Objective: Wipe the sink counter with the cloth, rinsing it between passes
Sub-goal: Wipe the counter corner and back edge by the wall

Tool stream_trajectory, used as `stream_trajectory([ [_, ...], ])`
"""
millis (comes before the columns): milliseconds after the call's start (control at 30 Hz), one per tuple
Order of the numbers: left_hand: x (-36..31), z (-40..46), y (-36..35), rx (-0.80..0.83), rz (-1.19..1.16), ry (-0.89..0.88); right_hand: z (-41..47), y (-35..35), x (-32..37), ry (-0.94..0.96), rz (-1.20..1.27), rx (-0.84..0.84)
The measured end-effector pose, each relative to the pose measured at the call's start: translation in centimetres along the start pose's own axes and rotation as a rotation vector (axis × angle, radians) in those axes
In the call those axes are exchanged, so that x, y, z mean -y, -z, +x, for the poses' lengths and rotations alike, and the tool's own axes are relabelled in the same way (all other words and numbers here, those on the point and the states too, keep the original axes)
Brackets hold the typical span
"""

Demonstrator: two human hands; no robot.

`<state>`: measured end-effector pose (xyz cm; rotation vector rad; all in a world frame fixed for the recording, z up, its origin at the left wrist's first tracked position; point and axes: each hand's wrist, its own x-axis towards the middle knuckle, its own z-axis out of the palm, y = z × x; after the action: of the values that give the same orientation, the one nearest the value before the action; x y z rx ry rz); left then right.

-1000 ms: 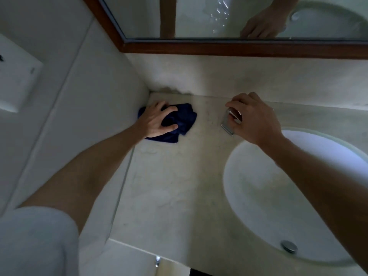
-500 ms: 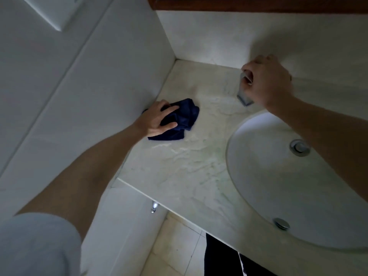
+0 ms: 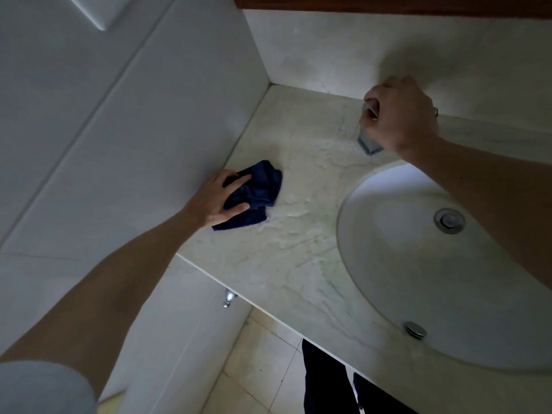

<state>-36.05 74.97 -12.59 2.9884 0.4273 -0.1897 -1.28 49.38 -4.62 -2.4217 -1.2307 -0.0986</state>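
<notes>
Left hand (image 3: 216, 200) presses the crumpled navy cloth (image 3: 257, 194) onto the wet surface (image 3: 286, 258) beside the wall, fingers spread; right hand (image 3: 400, 115) curls around the faucet (image 3: 369, 144) behind the sink (image 3: 403, 264).

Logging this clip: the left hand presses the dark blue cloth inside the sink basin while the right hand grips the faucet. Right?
Not quite. The head view shows the left hand pressing the dark blue cloth on the counter beside the wall, outside the sink basin. The right hand does grip the faucet.
</notes>
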Motion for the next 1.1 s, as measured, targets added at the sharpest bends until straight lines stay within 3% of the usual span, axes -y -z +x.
stream_trajectory([
  [133,0.1,-3.2,0.2,0.015,0.012,0.131,0.0,0.1,0.2,-0.01,0.003,0.014],
  [333,-3.0,-6.3,-2.7,-0.121,-0.098,0.399,-0.1,0.5,0.4,-0.019,-0.007,0.034],
  [567,-8.6,-8.3,-3.9,-0.204,-0.08,0.589,-0.3,0.8,0.6,-0.049,-0.008,0.056],
  [867,-20.1,-9.6,-5.2,-0.238,-0.169,0.795,-0.4,1.7,1.3,-0.104,0.0,0.125],
  [1100,-32.1,-8.6,-6.9,-0.404,-0.281,0.975,-0.7,2.1,1.4,-0.117,-0.006,0.148],
])
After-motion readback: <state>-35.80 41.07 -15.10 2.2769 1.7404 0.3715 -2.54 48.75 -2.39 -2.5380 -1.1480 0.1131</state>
